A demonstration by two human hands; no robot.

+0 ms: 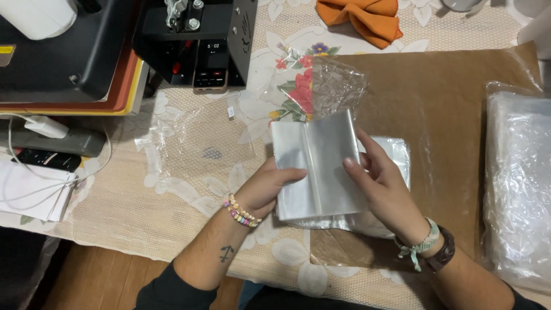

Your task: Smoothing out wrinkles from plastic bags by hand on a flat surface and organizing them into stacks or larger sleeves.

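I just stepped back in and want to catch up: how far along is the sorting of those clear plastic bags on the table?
Done: two clear wrappers lie opened and cast aside, one flat, one crumpled. In hand: the left hand and right hand hold a flat clear bag above a small stack on the brown paper. Left: a big bagged bundle sits untouched at the right.

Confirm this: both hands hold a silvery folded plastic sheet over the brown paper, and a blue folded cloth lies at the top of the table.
Wrong on one point: the folded cloth is orange, not blue. As the head view shows, the left hand and right hand do hold the silvery folded plastic sheet over the brown paper.
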